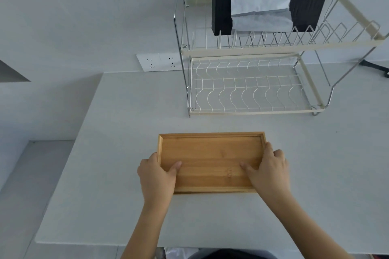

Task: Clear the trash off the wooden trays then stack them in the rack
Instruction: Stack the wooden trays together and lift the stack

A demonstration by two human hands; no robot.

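Both hands' fingers (175, 167) gripping wooden tray (210, 153) ends.

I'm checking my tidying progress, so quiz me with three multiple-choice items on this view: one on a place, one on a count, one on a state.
1. Where does the wooden tray sit?
A. on the counter before the rack
B. on the rack's top tier
C. on the floor

2. How many tiers has the rack?
A. one
B. two
C. four

3. What lies on the tray?
A. crumpled paper
B. a cup
C. nothing

Answers: 1 A, it rests on the white counter, left hand and right hand gripping its ends. 2 B, two wire shelves show. 3 C, its surface is bare.
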